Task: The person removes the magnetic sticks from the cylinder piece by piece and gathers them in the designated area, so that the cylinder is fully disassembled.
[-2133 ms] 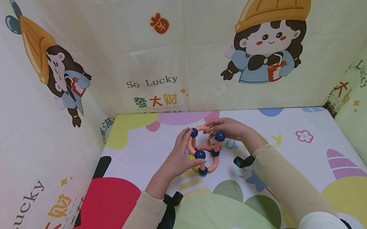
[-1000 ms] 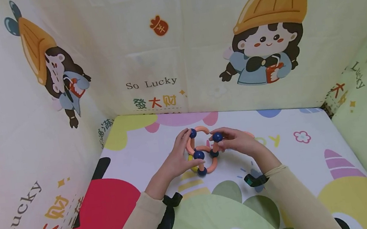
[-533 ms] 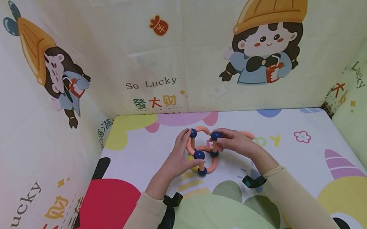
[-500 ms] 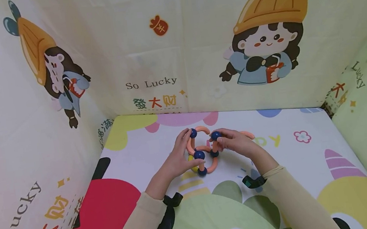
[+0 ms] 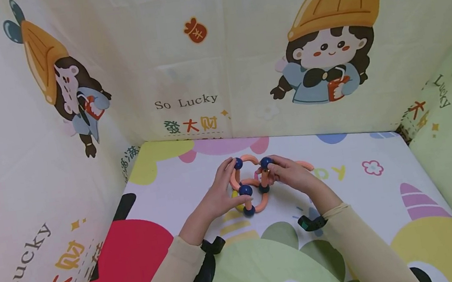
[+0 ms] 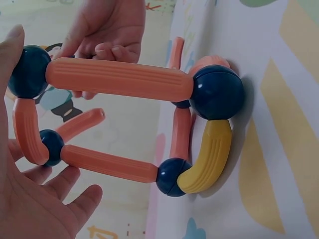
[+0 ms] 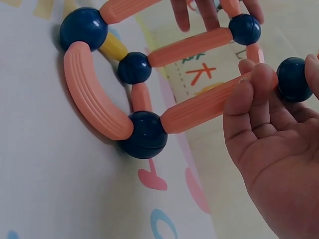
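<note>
A box-like frame of dark blue balls and ridged orange magnetic rods, with one curved yellow rod, stands on the printed surface. My left hand holds its near left side, thumb on one upper ball and fingers at another upper ball. A curved orange rod reaches from the far upper ball towards the right. My right hand pinches a blue ball at the top of an upright rod, its other fingers curled against that rod.
Another curved orange rod shows beyond my right wrist, partly hidden by the hand. Pale printed cloth walls rise at the back and both sides of the cartoon-printed surface.
My right hand has gone from behind the frame round to the right-hand ball and gripped it. Lately ball and hand have shifted slightly away from me. My left hand stays put.
</note>
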Demonstrator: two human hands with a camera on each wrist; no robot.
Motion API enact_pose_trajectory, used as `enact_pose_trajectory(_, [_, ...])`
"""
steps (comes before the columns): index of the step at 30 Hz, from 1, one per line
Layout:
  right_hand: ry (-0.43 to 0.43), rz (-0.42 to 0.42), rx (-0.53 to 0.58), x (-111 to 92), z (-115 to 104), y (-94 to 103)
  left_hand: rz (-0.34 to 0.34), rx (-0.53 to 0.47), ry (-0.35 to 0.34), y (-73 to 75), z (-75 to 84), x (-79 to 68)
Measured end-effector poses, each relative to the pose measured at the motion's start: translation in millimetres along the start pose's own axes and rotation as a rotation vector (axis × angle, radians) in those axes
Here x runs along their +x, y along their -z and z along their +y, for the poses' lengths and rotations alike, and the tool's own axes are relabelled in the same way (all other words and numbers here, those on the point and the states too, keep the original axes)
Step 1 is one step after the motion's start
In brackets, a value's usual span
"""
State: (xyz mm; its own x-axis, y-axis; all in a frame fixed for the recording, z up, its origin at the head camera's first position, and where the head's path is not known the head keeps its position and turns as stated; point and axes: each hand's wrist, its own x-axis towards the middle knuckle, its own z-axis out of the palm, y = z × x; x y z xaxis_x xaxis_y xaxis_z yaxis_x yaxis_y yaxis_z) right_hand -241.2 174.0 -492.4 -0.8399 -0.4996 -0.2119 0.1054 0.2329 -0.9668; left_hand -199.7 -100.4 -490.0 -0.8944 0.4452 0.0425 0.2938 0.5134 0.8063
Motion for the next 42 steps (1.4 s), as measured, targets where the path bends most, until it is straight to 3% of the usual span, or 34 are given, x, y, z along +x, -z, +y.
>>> enact_pose_trajectory(9, [-0.020, 0.053, -0.065, -1, -2, 1.2, 0.003, 0.009, 0.003, -0.5, -0.1, 0.0])
enact_pose_trajectory(20, [-0.028, 0.204, -0.134, -9, -2, 13.0, -0.004, 0.004, 0.008, 0.1, 0.4, -0.1])
enact_pose_trajectory(31, [0.068, 0.255, -0.132, -21, 0, 40.0, -0.006, -0.014, -0.009, 0.4, -1.4, -1.1])
enact_pose_trajectory(36, [0.021, 0.323, -0.144, -26, 4, 55.5, -0.010, -0.018, -0.005, 0.1, -1.7, -1.1])
enact_pose_trajectory(42, [-0.080, 0.411, -0.263, -29, 15, 72.5, -0.012, -0.013, -0.001, 0.1, -2.0, -1.1])
